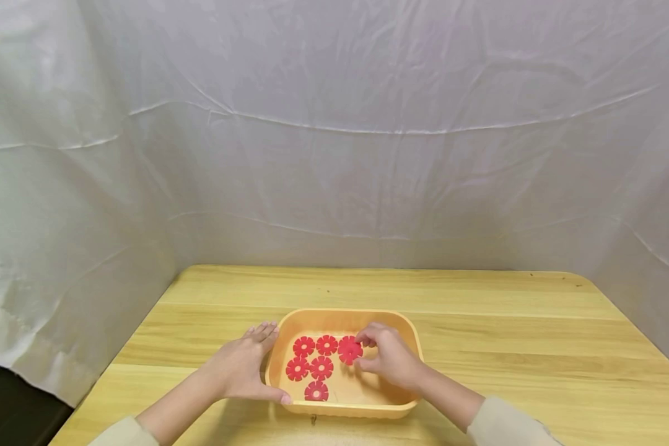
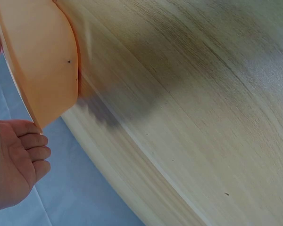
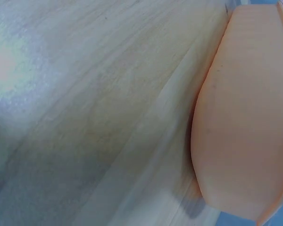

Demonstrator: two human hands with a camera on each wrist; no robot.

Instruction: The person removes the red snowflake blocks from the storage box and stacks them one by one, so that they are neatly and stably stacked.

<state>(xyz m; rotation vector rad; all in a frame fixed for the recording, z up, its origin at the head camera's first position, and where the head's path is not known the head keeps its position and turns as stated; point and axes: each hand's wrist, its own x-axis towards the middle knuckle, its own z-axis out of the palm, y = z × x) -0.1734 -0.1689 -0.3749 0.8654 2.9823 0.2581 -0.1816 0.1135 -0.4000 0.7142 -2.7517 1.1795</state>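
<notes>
An orange plastic tray (image 1: 362, 410) sits near the table's front edge. Several red notched interlocking discs (image 1: 298, 368) lie flat in its left half. My left hand (image 1: 245, 365) grips the tray's left end, thumb at the front corner and fingers along the outer side. Those fingers (image 2: 40, 153) show bent by the tray's rim in the left wrist view. Over the tray's right half, my right hand (image 1: 390, 356) pinches another red disc (image 1: 349, 350) by its right edge between thumb and fingers. In the right wrist view only the tray's outer wall (image 3: 245, 113) shows; the hand is out of sight.
A light wood-grain table (image 1: 513, 341) spreads out around the tray. Pale grey cloth (image 1: 368, 186) hangs behind it and at both sides. Something dark (image 1: 17, 402) shows at the lower left, beyond the table's edge.
</notes>
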